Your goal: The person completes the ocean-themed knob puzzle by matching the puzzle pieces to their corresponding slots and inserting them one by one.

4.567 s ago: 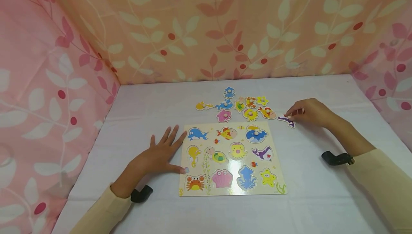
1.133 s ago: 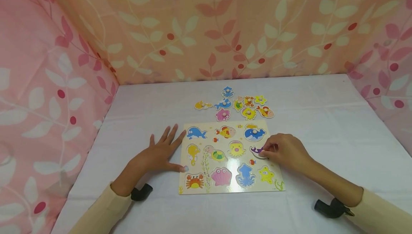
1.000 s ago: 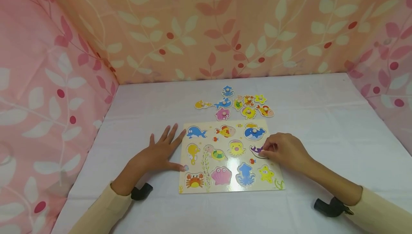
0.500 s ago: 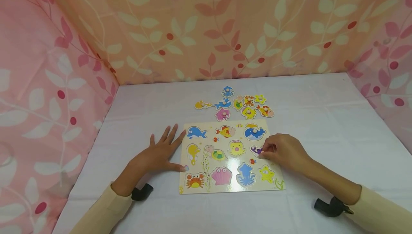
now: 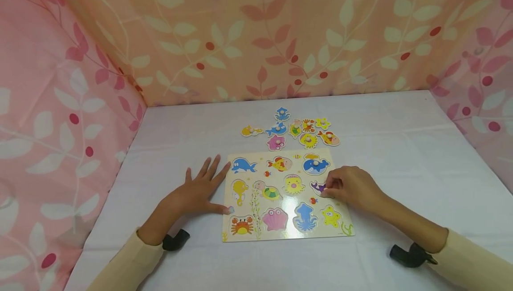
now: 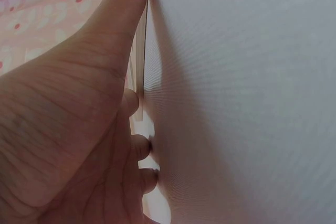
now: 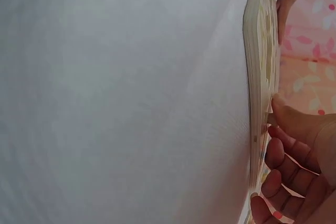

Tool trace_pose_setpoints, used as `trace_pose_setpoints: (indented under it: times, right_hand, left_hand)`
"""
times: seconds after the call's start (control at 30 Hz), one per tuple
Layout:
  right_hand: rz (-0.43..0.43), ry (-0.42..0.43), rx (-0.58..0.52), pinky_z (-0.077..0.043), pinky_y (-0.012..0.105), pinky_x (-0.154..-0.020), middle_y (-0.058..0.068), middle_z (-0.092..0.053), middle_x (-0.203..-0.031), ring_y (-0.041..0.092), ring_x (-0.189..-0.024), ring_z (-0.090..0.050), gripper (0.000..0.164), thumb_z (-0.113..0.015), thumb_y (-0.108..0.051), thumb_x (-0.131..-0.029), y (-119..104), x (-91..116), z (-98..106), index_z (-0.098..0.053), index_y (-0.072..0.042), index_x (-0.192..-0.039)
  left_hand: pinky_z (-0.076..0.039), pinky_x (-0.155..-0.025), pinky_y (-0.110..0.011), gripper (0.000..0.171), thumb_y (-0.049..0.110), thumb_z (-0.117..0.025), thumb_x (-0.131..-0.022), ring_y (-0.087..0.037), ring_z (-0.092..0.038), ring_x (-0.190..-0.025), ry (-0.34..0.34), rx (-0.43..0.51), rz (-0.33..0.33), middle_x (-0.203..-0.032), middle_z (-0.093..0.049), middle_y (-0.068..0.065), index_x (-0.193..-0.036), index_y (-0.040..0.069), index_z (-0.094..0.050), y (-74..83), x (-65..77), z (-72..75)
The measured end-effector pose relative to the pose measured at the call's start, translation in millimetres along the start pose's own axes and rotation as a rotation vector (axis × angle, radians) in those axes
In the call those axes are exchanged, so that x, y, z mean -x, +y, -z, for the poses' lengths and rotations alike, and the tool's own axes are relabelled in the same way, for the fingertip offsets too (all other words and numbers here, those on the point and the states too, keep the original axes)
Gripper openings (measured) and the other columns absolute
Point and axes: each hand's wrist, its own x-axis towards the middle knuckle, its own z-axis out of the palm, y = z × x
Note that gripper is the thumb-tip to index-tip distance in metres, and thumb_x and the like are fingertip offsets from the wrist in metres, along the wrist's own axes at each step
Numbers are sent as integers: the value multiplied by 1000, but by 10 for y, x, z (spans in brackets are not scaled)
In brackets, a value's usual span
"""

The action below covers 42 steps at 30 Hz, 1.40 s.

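A wooden puzzle board printed with sea animals lies on the white-covered table. My right hand pinches a purple whale puzzle piece over the purple recess at the board's right side; the fingers hide part of the piece. In the right wrist view, thumb and fingers of the right hand meet right at the board's edge. My left hand lies with fingers spread, its thumb on the board's left edge and fingertips near the upper left corner. A blue whale piece with a knob sits in the upper right recess.
Behind the board lie several knobbed pieces, among them a blue squid, a pink shell, a yellow octopus, a crab and a red-yellow fish. Patterned cloth walls the table at the back and sides.
The right hand has brought the purple whale piece from the table right of the loose pieces onto the board. Over the last second it has barely moved. The left hand has stayed in place.
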Motion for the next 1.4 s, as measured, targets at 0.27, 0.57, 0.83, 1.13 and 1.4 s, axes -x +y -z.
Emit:
trace_pose_setpoints:
  times: [0.27,0.57,0.83,1.13,1.4]
  right_hand:
    - [33,-48,-54,-37,24,-58,-11,-55,-66,13,-67,-49,14,-88,-30,-80,43,-23,103,-75,-25,-82]
    - [46,68,-72,-44,25,-62,-8,-62,-74,18,-75,-53,7,-84,-15,-85,100,-111,382,-78,-18,-88]
    - [2,182,-60,-48,30,-70,-2,-67,-78,22,-80,-56,5,-82,-16,-88,249,-308,520,-79,-14,-90]
    - [-49,214,-102,-45,29,-66,3,-70,-81,24,-79,-53,12,-80,-20,-89,454,-602,531,-79,-9,-94]
    - [-103,197,-151,-41,35,-71,8,-69,-84,26,-83,-51,17,-80,-21,-90,583,-821,556,-78,-5,-96]
  left_hand:
    - [-4,-107,-82,128,82,-70,-68,-44,5,-154,3,5,0,-170,5,-14,-165,22,-11,16,16,7]
    - [-4,-107,-82,128,82,-70,-68,-43,5,-154,11,13,-6,-170,6,-14,-165,23,-10,13,14,-1]
    - [-4,-107,-82,129,82,-70,-68,-43,6,-154,7,14,-4,-170,6,-14,-165,22,-10,12,10,-2]
    - [-3,-107,-82,129,83,-70,-68,-43,6,-154,2,2,7,-170,7,-13,-165,24,-9,2,3,14]
    - [-3,-107,-81,129,81,-71,-68,-43,7,-154,0,10,-1,-170,8,-14,-165,23,-9,11,4,2]
